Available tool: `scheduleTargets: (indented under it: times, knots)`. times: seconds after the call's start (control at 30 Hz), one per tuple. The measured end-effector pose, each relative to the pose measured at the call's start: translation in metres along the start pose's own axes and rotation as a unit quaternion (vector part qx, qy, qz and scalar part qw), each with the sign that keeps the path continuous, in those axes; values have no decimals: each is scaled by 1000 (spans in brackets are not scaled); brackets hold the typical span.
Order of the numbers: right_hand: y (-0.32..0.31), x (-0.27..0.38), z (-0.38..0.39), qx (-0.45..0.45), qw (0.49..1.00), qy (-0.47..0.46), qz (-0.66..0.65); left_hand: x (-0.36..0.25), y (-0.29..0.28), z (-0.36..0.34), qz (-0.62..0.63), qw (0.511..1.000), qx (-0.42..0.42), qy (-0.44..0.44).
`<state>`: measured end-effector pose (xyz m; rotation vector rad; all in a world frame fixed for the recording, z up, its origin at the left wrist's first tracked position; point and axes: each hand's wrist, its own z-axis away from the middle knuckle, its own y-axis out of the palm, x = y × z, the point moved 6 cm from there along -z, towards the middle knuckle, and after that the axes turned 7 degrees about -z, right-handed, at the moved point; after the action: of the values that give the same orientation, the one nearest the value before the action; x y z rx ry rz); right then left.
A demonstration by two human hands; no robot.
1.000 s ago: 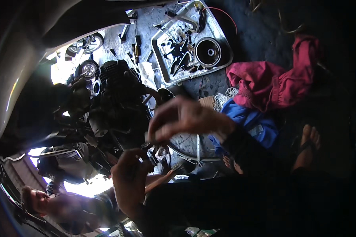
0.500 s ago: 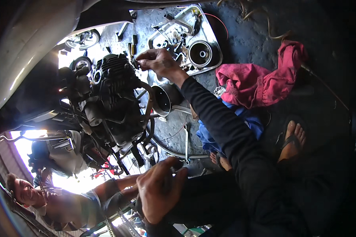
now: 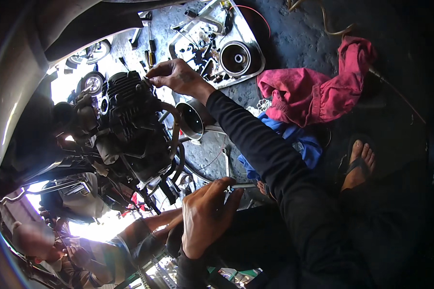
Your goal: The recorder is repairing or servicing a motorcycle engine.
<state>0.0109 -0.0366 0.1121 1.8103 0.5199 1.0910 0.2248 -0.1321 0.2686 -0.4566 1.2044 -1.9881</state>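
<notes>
The biggest thing before me is the black engine (image 3: 130, 125), finned and greasy, hanging in the frame of a motorcycle above the grey concrete floor (image 3: 299, 43). Next in size is the crumpled pink cloth (image 3: 318, 94) lying on the floor to my right, with a blue cloth (image 3: 299, 144) just beside it and partly under my sleeve. Farther off sits a metal tray (image 3: 248, 29) full of small parts, with a round drum-shaped part (image 3: 236, 59) at its near side. A dark round cup-like part (image 3: 190, 118) lies on the floor between the engine and my right forearm. My foot in a sandal (image 3: 359, 161) rests on the floor at the right. Another person's arm (image 3: 144, 229) comes in from below the engine, under my left hand. My right hand (image 3: 178, 77) is stretched out to the top of the engine, its fingers (image 3: 152, 72) drawn together and touching the upper edge of the cylinder head; whether they pinch some small piece there I cannot tell. My left hand (image 3: 205, 216) is close to me, below the engine, with its fingers curled around a slim metal tool (image 3: 241, 185) whose shaft pokes out to the right.
</notes>
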Motion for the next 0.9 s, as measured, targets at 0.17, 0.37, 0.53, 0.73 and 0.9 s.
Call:
scheduleTargets:
  times: [0.17, 0.37, 0.53, 0.73, 0.9]
  knots:
    - [-1, -6, 0, -1, 1000, 4, -10, 11, 11, -8, -24, 1000, 10, 8]
    - [-2, -6, 1, 7, 1000, -8, 22, 27, 19, -13, -17, 1000, 2, -16]
    - [-1, -12, -2, 6, 1000, 13, 1, 33, 17, -14, -17, 999, -1, -27]
    - [-3, 0, 0, 22, 993, -65, 95, 32, 16, -14, -25, 999, 8, -26]
    - [-3, -1, 1, 16, 994, -65, 82, 34, 14, -10, -12, 1000, -5, -26]
